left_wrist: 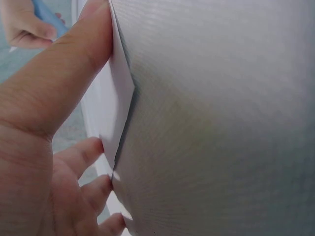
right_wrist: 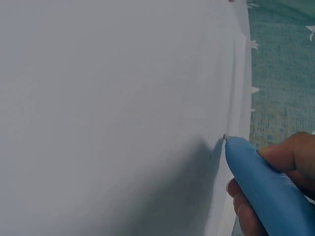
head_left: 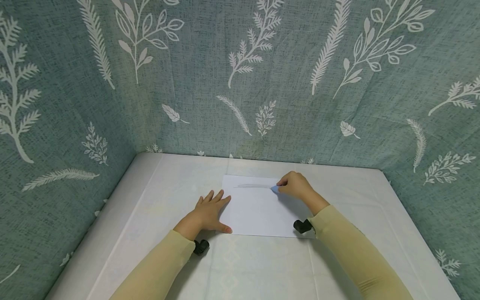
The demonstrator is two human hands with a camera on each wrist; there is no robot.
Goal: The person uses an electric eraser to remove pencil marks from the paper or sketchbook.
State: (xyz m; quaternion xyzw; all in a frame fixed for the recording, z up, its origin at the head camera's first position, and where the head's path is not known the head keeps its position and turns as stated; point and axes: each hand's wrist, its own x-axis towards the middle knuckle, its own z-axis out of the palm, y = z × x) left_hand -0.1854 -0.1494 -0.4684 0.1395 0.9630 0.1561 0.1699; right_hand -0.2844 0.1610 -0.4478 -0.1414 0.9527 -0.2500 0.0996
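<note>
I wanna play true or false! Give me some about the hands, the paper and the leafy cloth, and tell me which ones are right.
1. The right hand holds a blue pen. True.
2. The left hand holds a pen too. False: its fingers are spread out at the left edge of the paper.
3. Both sleeves are yellowish. True.
4. The lines are near the paper's closest edge. False: they are near its far edge.
5. The patterned cloth shows cars. False: it shows leaves.
</note>
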